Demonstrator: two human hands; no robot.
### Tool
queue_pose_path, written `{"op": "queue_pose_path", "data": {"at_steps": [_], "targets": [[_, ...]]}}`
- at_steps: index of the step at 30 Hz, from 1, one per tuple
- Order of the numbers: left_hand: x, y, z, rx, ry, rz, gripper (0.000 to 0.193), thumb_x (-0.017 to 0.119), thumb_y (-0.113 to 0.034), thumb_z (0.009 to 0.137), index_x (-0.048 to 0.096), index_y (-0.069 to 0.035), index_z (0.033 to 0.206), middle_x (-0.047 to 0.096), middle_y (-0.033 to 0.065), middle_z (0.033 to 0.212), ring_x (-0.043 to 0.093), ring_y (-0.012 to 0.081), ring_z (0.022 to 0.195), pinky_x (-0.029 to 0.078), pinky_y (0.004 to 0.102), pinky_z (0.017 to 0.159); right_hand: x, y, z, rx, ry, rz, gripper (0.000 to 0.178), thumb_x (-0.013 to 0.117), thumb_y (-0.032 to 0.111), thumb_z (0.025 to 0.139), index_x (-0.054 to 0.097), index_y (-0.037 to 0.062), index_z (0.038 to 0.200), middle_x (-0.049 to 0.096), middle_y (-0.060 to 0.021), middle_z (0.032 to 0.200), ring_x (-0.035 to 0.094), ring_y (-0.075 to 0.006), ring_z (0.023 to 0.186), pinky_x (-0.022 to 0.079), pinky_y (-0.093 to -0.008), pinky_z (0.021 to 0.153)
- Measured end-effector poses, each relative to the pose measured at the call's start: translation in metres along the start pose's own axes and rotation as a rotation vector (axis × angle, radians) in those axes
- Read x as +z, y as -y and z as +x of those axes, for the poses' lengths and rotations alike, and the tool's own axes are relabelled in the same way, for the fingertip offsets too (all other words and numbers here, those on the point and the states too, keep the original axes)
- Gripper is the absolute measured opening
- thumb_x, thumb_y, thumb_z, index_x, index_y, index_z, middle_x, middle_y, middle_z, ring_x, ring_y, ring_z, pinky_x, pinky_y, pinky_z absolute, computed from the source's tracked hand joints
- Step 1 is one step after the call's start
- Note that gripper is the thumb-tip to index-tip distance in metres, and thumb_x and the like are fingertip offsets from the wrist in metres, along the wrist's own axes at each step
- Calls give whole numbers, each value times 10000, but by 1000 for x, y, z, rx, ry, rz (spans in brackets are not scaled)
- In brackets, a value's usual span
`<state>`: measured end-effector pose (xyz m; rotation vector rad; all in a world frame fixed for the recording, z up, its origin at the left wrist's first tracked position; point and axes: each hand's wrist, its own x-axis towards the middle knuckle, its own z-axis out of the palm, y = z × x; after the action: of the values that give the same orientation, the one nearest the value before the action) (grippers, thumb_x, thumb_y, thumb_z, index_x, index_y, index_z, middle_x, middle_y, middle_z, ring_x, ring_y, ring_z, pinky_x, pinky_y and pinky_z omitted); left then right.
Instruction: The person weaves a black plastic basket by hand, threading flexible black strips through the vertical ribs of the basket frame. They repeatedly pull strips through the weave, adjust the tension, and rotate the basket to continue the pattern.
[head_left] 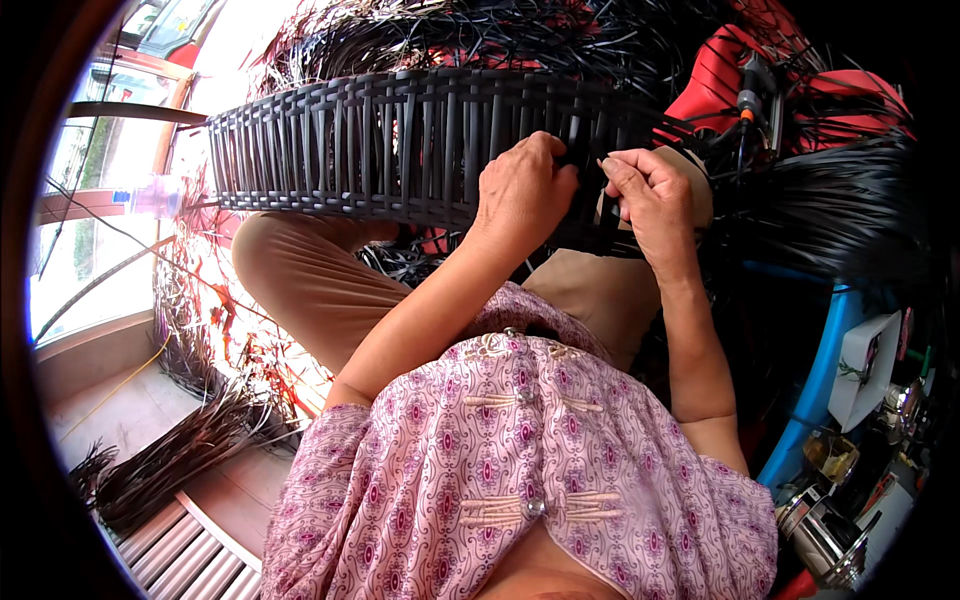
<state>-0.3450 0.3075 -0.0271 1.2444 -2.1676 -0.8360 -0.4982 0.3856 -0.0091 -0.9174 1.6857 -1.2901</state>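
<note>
Woven black panel (pixel 380 140) lay crosswise in front of person, partly over folded legs in brown trousers (pixel 320 290). Left hand (pixel 525 190) on panel, fingers curled inward; whether grip held strand, could not tell. Right hand (pixel 650 195) just beside, at panel's right part, thumb and forefinger drawn together; anything in grip too small to tell. Loose black strips (pixel 850 210) fanned out at right; dark bundle (pixel 190 450) lay lower left.

The woven panel (pixel 435 145) lies across the knees (pixel 275 250) — strips (pixel 840 205) right, window (pixel 82 262) left.
</note>
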Motion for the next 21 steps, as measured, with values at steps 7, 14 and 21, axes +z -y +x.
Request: {"op": "queue_pose_path", "data": {"at_steps": [7, 14, 21], "targets": [[-7, 0, 0, -42, 25, -124, 311, 690, -168, 842, 679, 29, 1083, 724, 186, 903, 715, 329, 847, 551, 387, 785, 7, 4, 5, -134, 19, -416, 187, 665, 161, 914, 727, -14, 933, 702, -164, 743, 690, -255, 681, 522, -365, 658], [-16, 6, 3, 116, 64, -57, 282, 692, -174, 846, 691, 41, 1028, 714, 199, 917, 715, 331, 838, 547, 398, 759, 8, 5, 18, -312, 130, -649, 203, 669, 244, 902, 739, 54, 891, 684, -188, 788, 665, -391, 752, 509, -464, 669], [-32, 14, 12, 134, 200, -87, 226, 679, -174, 877, 690, 38, 955, 705, 182, 814, 713, 281, 676, 548, 373, 663, 11, 10, 16, -362, 136, -680, 204, 684, 263, 900, 743, 68, 892, 684, -175, 774, 669, -380, 751, 514, -454, 670]]}}
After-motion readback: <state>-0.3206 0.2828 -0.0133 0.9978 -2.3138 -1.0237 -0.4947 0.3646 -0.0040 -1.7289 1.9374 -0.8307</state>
